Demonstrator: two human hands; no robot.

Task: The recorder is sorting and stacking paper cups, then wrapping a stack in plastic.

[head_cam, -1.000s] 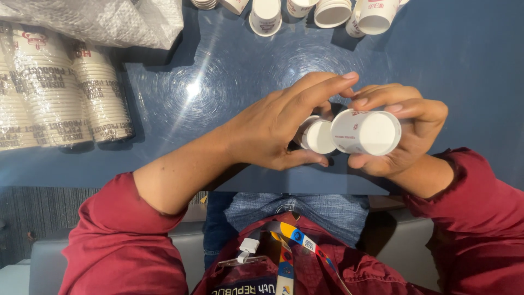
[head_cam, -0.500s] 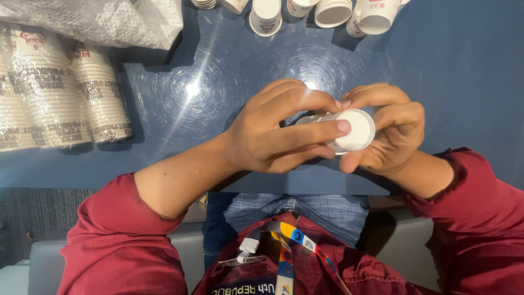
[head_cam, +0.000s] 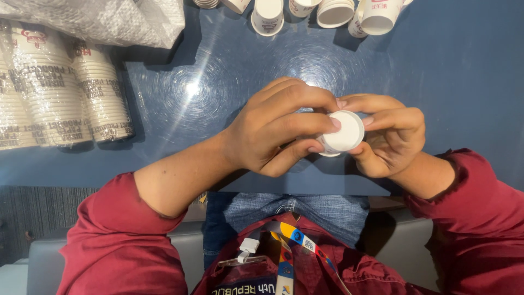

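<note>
Left hand: the left hand (head_cam: 273,131) curls over a small white paper cup (head_cam: 341,133) from the left side. Its fingers (head_cam: 305,124) are pressed on the cup, and the thumb sits under the rim, so the cup cannot slip.
Right hand: the right hand (head_cam: 390,139) holds the same cup from the right side. Its fingers are pressed on the rim too, with the thumb low down near the cup's edge.
Cup: it lies tipped on its side, with one round white end facing up at the camera. It is up in the air between both hands, just above the near edge of the tabletop (head_cam: 464,82). I cannot tell if one cup or two stuck cups are there, for the hands hide most of it. Two hands on it look like a way to keep it steady while they work on it.
Tabletop: dark blue and shiny, with light spots on it.
Stacked cups: long stacks of paper cups in clear wrap (head_cam: 54,98) lie on their sides at the left, well apart from the hands.
Plastic bag: a crinkly clear bag (head_cam: 109,19) rests above the stacks.
Loose cups: a row of single white cups (head_cam: 333,12) sits at the far edge, some upside down.
Clothes: red sleeves (head_cam: 120,240) and a bright lanyard (head_cam: 289,246) show at the bottom.
</note>
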